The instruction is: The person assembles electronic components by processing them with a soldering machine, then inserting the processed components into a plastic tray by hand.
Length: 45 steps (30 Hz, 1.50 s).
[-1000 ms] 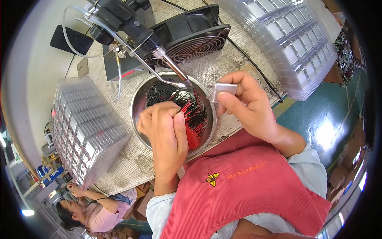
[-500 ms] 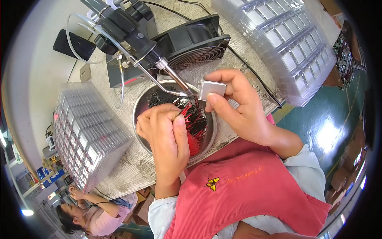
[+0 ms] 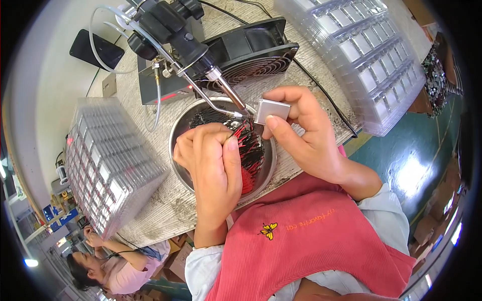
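Observation:
My right hand [image 3: 304, 133] pinches a small flat silvery square part [image 3: 271, 111] and holds it up against the tip of a fixed soldering iron [image 3: 232, 95]. My left hand [image 3: 208, 163] hovers over a round metal bowl [image 3: 183, 125] and pinches a thin wire whose end reaches toward the iron's tip. The bowl holds a heap of short red and black wires [image 3: 250, 150]. A thin metal feed tube [image 3: 208, 100] also ends at the tip.
A black fan [image 3: 251, 52] stands behind the bowl, next to a grey control box [image 3: 158, 85]. Clear plastic trays of small parts are stacked at left [image 3: 108, 163] and at right [image 3: 374, 57]. A dark phone [image 3: 95, 49] lies at the far left. Another person [image 3: 110, 263] sits below the bench edge.
My right hand has carried the square part leftward and up to the iron's tip. My left hand has stayed over the bowl, bringing the wire end toward the same spot.

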Each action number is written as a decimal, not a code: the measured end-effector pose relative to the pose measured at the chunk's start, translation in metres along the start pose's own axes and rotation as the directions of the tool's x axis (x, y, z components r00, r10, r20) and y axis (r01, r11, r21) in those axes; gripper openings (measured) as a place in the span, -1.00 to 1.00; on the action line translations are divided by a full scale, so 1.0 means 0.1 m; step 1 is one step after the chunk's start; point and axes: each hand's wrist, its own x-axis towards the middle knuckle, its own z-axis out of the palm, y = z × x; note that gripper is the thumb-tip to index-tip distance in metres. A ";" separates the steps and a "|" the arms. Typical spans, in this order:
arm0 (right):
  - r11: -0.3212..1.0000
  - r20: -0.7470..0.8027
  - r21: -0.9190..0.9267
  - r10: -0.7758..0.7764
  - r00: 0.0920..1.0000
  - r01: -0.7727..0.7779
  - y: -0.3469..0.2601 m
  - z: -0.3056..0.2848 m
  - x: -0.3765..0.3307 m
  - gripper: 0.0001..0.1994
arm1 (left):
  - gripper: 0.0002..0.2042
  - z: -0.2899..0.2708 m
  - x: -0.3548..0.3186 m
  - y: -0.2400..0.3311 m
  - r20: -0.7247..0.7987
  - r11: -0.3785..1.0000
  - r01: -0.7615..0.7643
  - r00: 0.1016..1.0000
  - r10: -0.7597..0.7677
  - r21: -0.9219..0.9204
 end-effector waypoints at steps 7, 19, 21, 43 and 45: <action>0.999 -0.006 -0.038 -0.034 0.999 0.034 0.00 -0.01 0.00 -0.74 | -0.95 0.03 0.02 0.00 -0.001 1.000 -0.026 1.000 0.026 -0.005; 0.997 -0.013 -0.071 -0.043 0.999 0.042 0.02 -0.01 -0.02 -0.74 | -0.95 0.04 0.04 0.00 0.011 0.999 -0.037 0.999 0.037 0.013; 0.996 -0.013 -0.080 -0.037 0.999 0.036 0.02 -0.01 -0.03 -0.74 | -0.95 0.04 0.03 -0.01 0.015 0.999 -0.041 0.999 0.041 0.020; 0.993 -0.011 -0.110 -0.047 0.999 0.046 0.04 -0.04 -0.03 -0.74 | -0.95 0.05 0.03 -0.02 0.006 0.998 -0.050 0.999 0.050 0.039; 0.994 -0.011 -0.102 -0.051 0.999 0.049 0.06 -0.04 -0.03 -0.74 | -0.95 0.05 0.02 -0.02 0.010 0.998 -0.048 0.999 0.048 0.042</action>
